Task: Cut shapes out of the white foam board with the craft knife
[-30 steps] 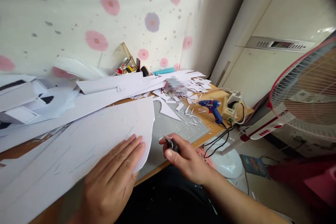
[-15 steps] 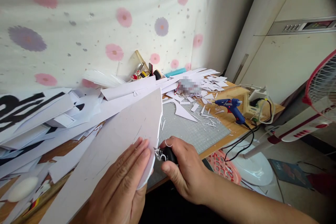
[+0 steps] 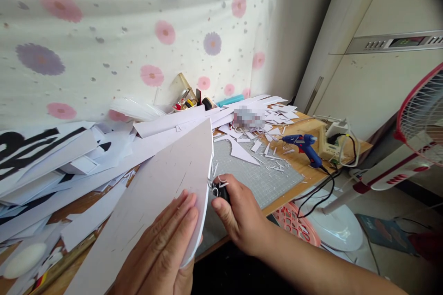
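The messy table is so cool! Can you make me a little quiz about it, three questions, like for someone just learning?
1. Which hand holds the black tool?
2. True or false: the left hand touches the white board.
3. Where is the blue glue gun? A: on the floor. B: on the wooden table. C: on the fan.

Key:
1. The right hand.
2. True.
3. B.
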A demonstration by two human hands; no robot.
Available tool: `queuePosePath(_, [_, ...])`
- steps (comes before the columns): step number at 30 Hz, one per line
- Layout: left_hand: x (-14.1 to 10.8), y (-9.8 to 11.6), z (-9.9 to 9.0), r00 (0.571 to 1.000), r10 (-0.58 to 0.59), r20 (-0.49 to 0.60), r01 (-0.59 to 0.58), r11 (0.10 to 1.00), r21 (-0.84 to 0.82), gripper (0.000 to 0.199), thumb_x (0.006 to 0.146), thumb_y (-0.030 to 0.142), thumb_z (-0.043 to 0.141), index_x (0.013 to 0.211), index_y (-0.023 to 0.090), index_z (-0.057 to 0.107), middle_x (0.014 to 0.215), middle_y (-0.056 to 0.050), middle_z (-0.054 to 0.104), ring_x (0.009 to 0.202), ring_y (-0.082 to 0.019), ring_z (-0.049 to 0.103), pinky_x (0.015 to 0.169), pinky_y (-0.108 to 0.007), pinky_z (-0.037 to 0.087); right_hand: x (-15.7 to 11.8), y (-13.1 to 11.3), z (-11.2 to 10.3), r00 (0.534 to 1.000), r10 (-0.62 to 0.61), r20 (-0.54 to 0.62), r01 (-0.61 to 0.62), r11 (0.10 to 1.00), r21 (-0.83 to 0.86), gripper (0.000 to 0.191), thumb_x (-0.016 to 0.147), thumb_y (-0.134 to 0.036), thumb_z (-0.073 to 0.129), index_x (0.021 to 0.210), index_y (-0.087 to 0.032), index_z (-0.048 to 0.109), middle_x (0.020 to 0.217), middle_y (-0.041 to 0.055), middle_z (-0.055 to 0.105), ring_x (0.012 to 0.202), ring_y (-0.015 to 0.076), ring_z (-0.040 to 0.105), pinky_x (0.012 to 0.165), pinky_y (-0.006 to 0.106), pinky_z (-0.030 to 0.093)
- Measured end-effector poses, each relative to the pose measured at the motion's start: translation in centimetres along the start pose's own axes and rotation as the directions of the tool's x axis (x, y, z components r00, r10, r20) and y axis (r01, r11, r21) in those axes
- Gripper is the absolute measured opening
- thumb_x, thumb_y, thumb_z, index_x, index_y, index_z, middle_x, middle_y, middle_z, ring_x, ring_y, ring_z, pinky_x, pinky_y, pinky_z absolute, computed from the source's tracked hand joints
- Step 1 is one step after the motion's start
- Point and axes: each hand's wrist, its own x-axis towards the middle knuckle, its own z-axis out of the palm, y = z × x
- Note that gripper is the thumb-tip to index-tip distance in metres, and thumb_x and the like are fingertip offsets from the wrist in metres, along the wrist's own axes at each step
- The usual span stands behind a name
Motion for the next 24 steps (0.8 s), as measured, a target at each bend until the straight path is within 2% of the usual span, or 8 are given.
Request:
queuePosePath(3, [0.1, 0.1, -0.1, 1.000, -0.011, -0.016, 0.011, 1.000, -0.003, 0.039, 0.081, -0.007, 0.054, 0.119, 0.001, 0.062, 0.113, -0.015, 0.071, 0.114, -0.021, 0.062, 0.103, -0.034, 0.047, 0.3, 0.9, -0.1, 0.995, 0.100, 0.003, -0.100, 0.993, 0.070, 0.043, 0.098, -0.055, 0.032, 0.102, -0.017, 0.051, 0.079, 0.0052, 0.058, 0.069, 0.0174, 0.053, 0.064, 0.031, 0.043])
queuePosePath(5, [0.2, 0.2, 0.2, 1.000, -0.007, -0.030, 0.007, 1.000, -0.007, 0.038, 0.081, -0.008, 0.054, 0.116, 0.001, 0.063, 0.112, -0.014, 0.071, 0.114, -0.021, 0.062, 0.102, -0.033, 0.048, 0.6, 1.7, -0.5, 0.978, 0.207, -0.039, -0.198, 0.966, 0.164, 0.041, 0.097, -0.054, 0.035, 0.104, -0.017, 0.052, 0.079, 0.0039, 0.056, 0.069, 0.0160, 0.051, 0.064, 0.029, 0.043])
queuePosePath(8, [0.0, 0.5, 1.5, 0.999, 0.005, -0.040, -0.005, 1.000, -0.016, 0.036, 0.080, -0.008, 0.055, 0.114, 0.001, 0.064, 0.111, -0.015, 0.072, 0.113, -0.022, 0.063, 0.100, -0.035, 0.050, 1.3, 2.9, -1.9, 0.912, 0.394, -0.112, -0.336, 0.876, 0.345, 0.043, 0.096, -0.057, 0.037, 0.103, -0.017, 0.053, 0.074, 0.0002, 0.050, 0.062, 0.0131, 0.048, 0.056, 0.026, 0.040])
queuePosePath(11, [-0.5, 0.9, 3.0, 0.999, -0.007, -0.053, 0.005, 0.999, -0.054, 0.037, 0.079, -0.009, 0.056, 0.113, 0.002, 0.065, 0.111, -0.015, 0.072, 0.112, -0.025, 0.064, 0.096, -0.039, 0.054, 1.7, 3.7, -3.3, 0.864, 0.491, -0.114, -0.398, 0.804, 0.441, 0.046, 0.093, -0.060, 0.040, 0.101, -0.017, 0.054, 0.070, -0.0019, 0.047, 0.056, 0.0116, 0.045, 0.052, 0.024, 0.038])
queuePosePath(14, [-0.7, 1.1, 3.5, 1.000, 0.000, -0.031, -0.003, 0.997, -0.073, 0.037, 0.077, -0.010, 0.057, 0.112, 0.002, 0.065, 0.111, -0.016, 0.072, 0.113, -0.025, 0.064, 0.097, -0.040, 0.053, 1.1, 3.8, -3.6, 0.895, 0.437, -0.087, -0.374, 0.843, 0.386, 0.045, 0.093, -0.059, 0.041, 0.102, -0.017, 0.055, 0.072, -0.0009, 0.048, 0.060, 0.0126, 0.047, 0.055, 0.025, 0.040])
queuePosePath(18, [-1.0, 0.5, 2.7, 0.999, 0.027, -0.043, -0.030, 0.997, -0.069, 0.045, 0.076, -0.010, 0.058, 0.118, 0.005, 0.063, 0.114, -0.013, 0.072, 0.114, -0.025, 0.063, 0.097, -0.037, 0.054, 0.4, 3.1, -2.6, 0.967, 0.252, -0.044, -0.244, 0.960, 0.134, 0.037, 0.096, -0.051, 0.042, 0.104, -0.018, 0.056, 0.081, 0.0027, 0.057, 0.073, 0.0157, 0.053, 0.068, 0.029, 0.042])
queuePosePath(21, [-1.5, -0.3, 2.4, 0.998, 0.007, -0.060, -0.012, 0.997, -0.080, 0.045, 0.085, 0.001, 0.053, 0.128, 0.014, 0.058, 0.119, -0.009, 0.070, 0.113, -0.025, 0.064, 0.095, -0.036, 0.056, 0.6, 2.5, -1.9, 0.989, 0.151, -0.011, -0.150, 0.988, 0.038, 0.034, 0.096, -0.048, 0.041, 0.104, -0.017, 0.054, 0.082, 0.0041, 0.060, 0.073, 0.0163, 0.054, 0.067, 0.029, 0.043])
queuePosePath(24, [-2.1, -0.9, 2.4, 0.988, -0.033, -0.153, 0.020, 0.996, -0.083, 0.039, 0.095, 0.013, 0.045, 0.131, 0.021, 0.057, 0.120, -0.005, 0.070, 0.110, -0.022, 0.065, 0.093, -0.034, 0.056, 1.1, 2.3, -1.3, 0.998, 0.050, -0.026, -0.050, 0.999, 0.016, 0.034, 0.097, -0.048, 0.039, 0.103, -0.017, 0.053, 0.079, 0.0042, 0.059, 0.069, 0.0161, 0.054, 0.063, 0.028, 0.043])
